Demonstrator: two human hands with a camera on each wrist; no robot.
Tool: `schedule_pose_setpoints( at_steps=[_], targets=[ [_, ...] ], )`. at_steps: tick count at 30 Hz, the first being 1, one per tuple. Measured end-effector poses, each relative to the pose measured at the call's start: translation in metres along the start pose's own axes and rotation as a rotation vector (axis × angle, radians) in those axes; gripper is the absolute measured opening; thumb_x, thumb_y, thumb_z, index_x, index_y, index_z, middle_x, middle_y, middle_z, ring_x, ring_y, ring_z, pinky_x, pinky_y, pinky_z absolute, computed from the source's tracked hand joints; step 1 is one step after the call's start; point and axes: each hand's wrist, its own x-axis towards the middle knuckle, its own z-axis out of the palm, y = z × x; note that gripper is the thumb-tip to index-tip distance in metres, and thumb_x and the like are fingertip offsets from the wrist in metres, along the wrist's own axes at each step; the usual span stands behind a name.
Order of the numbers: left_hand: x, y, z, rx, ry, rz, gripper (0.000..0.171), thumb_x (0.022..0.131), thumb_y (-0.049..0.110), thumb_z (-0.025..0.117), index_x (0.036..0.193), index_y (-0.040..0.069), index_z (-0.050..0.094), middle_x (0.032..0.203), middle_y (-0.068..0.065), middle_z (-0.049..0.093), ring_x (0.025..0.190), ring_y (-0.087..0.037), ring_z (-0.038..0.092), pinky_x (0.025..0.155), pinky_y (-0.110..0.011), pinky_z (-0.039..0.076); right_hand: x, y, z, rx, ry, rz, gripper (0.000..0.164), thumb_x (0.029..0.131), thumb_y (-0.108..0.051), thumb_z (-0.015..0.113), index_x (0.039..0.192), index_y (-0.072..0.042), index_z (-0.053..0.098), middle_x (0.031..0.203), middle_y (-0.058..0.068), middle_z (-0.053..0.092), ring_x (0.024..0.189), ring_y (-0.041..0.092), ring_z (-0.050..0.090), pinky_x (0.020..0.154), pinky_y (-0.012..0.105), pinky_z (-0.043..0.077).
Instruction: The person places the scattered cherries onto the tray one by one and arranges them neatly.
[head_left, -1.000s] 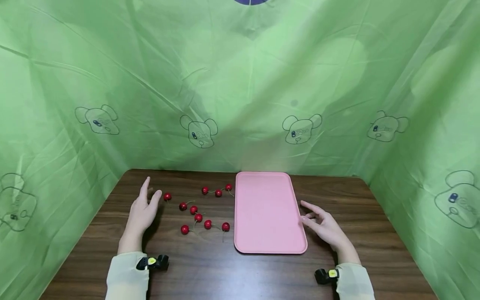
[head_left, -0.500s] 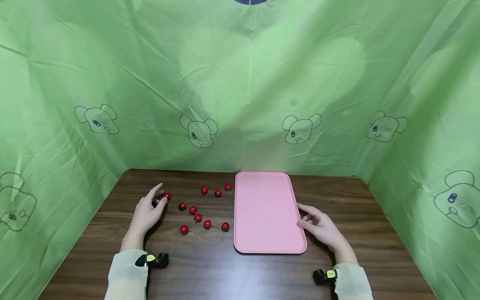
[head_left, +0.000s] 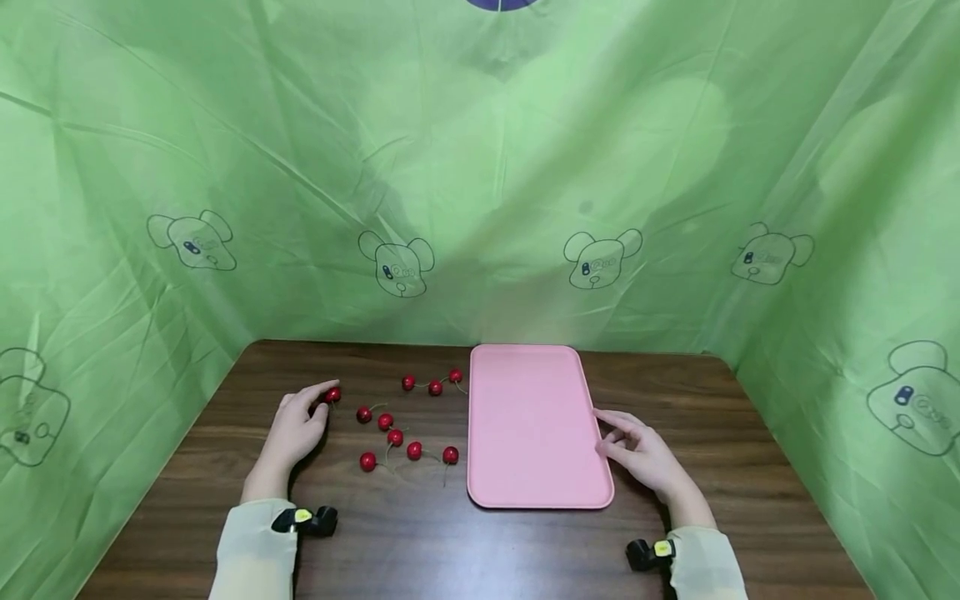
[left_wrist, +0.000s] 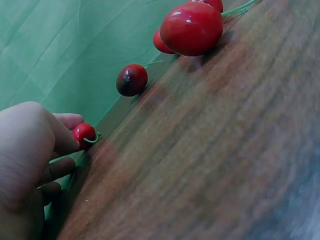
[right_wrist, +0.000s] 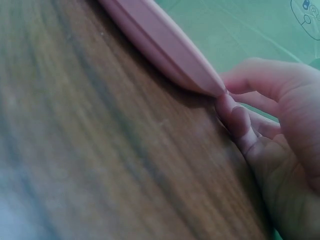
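Note:
My left hand point(head_left: 296, 427) is at the table's left side, with its thumb and index finger pinching a red cherry point(left_wrist: 84, 134) that has a short green stem. In the left wrist view, the cherry shows between the fingertips, close to the wood. My right hand point(head_left: 648, 454) rests beside the pink rectangular tray point(head_left: 536, 425). Its relaxed thumb and fingers touch the tray's right edge, as the right wrist view also shows at the rim point(right_wrist: 210, 82). Several more cherries with green stems lie between the left hand and the tray, one point(head_left: 367, 462) nearest the front.
The dark wooden table point(head_left: 405, 550) ends at green fabric walls point(head_left: 495, 192) behind and on both sides. Three cherries lie in a row near the back, including one point(head_left: 435, 388) left of the tray. A black camera point(head_left: 315, 522) sits on the left wrist.
My left hand has moved right to the leftmost cherry, and its fingers have closed about it. My right hand has shifted slightly left, against the tray's edge. The tray has stayed in place.

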Motion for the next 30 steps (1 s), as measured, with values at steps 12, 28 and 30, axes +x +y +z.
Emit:
schedule_pose_setpoints(
  at_steps=[12, 28, 30],
  targets=[
    [-0.0009, -0.0043, 0.0000, -0.023, 0.017, 0.074, 0.043, 0.103, -0.005, 0.061, 0.142, 0.009, 0.071, 0.134, -0.025, 0.066, 0.125, -0.048, 0.052, 0.101, -0.063, 0.040, 0.0024, 0.0038, -0.0013, -0.019, 0.005, 0.017, 0.054, 0.098, -0.001, 0.078, 0.151, -0.002, 0.063, 0.142, 0.022, 0.062, 0.093, 0.012, 0.069, 0.080, 0.023, 0.056],
    [0.0001, -0.0053, 0.0018, 0.034, 0.003, 0.050, 0.026, 0.102, 0.013, 0.076, 0.127, 0.008, 0.075, 0.113, -0.015, 0.066, 0.113, -0.040, 0.053, 0.095, -0.053, 0.040, 0.0024, 0.0036, -0.0008, -0.009, 0.008, 0.043, 0.054, 0.098, -0.001, 0.077, 0.151, -0.002, 0.063, 0.135, 0.022, 0.063, 0.091, 0.011, 0.068, 0.079, 0.023, 0.055],
    [0.0004, -0.0052, 0.0013, 0.042, 0.004, 0.039, 0.024, 0.102, 0.018, 0.078, 0.123, 0.008, 0.076, 0.112, -0.014, 0.066, 0.112, -0.038, 0.054, 0.095, -0.052, 0.040, 0.0029, 0.0031, -0.0003, -0.009, 0.013, 0.048, 0.055, 0.098, 0.000, 0.077, 0.150, -0.002, 0.064, 0.133, 0.021, 0.063, 0.091, 0.012, 0.068, 0.079, 0.023, 0.055]
  ],
)
